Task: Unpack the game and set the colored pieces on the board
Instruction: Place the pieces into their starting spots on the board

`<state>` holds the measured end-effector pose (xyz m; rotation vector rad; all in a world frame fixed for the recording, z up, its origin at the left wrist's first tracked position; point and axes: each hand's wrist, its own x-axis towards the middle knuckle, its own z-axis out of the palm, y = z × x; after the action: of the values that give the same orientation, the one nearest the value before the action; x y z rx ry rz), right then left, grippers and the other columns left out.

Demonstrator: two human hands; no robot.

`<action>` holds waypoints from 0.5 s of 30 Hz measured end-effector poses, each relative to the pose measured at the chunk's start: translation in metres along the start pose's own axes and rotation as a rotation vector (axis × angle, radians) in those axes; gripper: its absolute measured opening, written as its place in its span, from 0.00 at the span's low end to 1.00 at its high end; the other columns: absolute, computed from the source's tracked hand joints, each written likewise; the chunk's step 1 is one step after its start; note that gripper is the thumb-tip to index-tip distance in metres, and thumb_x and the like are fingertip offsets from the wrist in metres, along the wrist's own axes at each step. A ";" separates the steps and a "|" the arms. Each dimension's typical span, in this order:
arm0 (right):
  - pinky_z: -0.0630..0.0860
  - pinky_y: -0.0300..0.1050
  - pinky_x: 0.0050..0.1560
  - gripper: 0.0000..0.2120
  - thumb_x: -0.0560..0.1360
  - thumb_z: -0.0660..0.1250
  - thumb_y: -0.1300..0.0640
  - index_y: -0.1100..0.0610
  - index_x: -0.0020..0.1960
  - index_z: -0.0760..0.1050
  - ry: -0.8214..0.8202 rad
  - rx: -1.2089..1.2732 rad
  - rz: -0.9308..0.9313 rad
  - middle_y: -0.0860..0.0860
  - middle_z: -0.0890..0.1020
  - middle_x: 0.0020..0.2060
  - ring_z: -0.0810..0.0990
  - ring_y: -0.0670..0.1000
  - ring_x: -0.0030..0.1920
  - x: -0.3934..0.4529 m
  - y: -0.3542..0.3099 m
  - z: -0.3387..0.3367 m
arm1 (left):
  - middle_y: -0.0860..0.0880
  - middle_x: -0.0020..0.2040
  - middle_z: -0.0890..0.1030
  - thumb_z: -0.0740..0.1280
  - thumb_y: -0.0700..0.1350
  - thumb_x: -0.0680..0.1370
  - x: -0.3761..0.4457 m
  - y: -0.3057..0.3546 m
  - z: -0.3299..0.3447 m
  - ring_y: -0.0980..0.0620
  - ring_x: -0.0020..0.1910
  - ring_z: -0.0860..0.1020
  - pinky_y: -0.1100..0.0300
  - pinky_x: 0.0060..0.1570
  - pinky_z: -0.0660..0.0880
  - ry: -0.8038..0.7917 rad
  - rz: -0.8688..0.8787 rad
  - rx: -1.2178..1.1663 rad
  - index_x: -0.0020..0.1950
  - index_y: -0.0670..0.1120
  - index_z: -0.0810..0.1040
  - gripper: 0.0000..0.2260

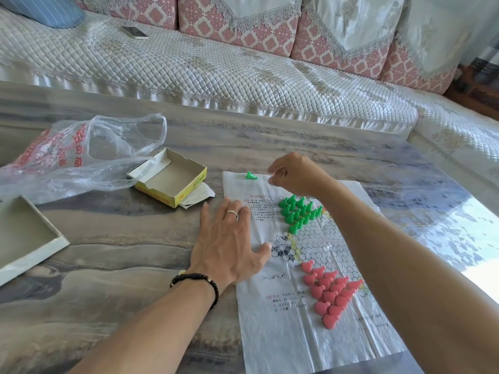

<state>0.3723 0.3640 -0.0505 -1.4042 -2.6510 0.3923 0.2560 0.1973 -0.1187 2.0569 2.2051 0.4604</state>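
Observation:
A thin plastic game board printed with circles lies flat on the table. Several green pieces stand in a triangle on its far part. Several pink pieces stand in a triangle on its near part. One loose green piece lies on its side near the board's far edge. My left hand presses flat on the board's left edge, fingers straight. My right hand hovers at the far edge just right of the loose piece, fingers curled; whether it pinches anything is hidden.
An open yellow game box sits left of the board, with a paper slip under it. A crumpled clear plastic bag lies further left. A box lid is at the left edge. A quilted sofa runs behind the table.

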 end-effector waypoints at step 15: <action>0.78 0.47 0.44 0.05 0.73 0.69 0.60 0.60 0.47 0.81 0.097 0.036 0.013 0.54 0.84 0.41 0.80 0.52 0.41 0.026 -0.010 0.023 | 0.47 0.78 0.51 0.56 0.66 0.74 0.000 0.001 0.002 0.47 0.77 0.44 0.41 0.74 0.44 -0.002 -0.010 -0.011 0.76 0.45 0.57 0.37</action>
<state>0.3446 0.3759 -0.0706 -1.3944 -2.5463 0.3613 0.2571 0.1972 -0.1200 2.0389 2.2061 0.4683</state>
